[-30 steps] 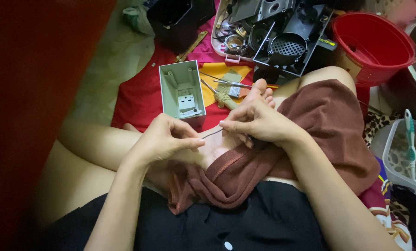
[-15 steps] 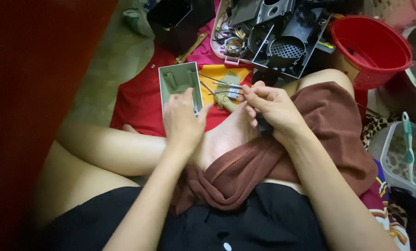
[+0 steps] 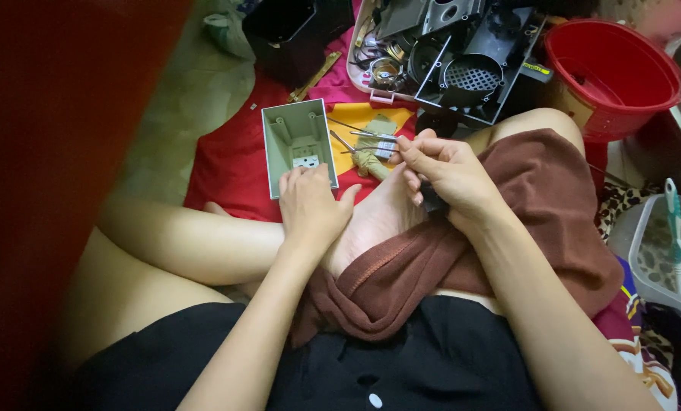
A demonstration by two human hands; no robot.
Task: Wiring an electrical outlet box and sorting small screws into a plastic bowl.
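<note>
On the floor, over a red cloth (image 3: 226,164), the left hand (image 3: 310,207) rests with its fingertips on the lower edge of a grey-green rectangular plastic casing (image 3: 298,144); its grip is loose and half curled, holding nothing, and it seems placed there to steady or draw the casing nearer; the casing lies open side up beside the person's bare foot (image 3: 374,217), with a small white part set in its lower half. Just right of it, the right hand (image 3: 447,173) has its fingers pressed together, pinching a small dark object that is mostly hidden under the palm; what it is I cannot tell; the hand rests against the foot, probably for support. Ahead of the fingers, thin metal tools (image 3: 355,135) lie on a yellow patch of cloth (image 3: 371,118), within easy reach. Farther out, a pink tray (image 3: 367,84) holds metal rings and black plastic machine parts, one with a round mesh grille (image 3: 471,74); a red plastic bucket (image 3: 610,72) stands at the right, its contents unclear; a clear plastic tub (image 3: 649,251) near the knee carries a teal-handled toothbrush (image 3: 674,228).
</note>
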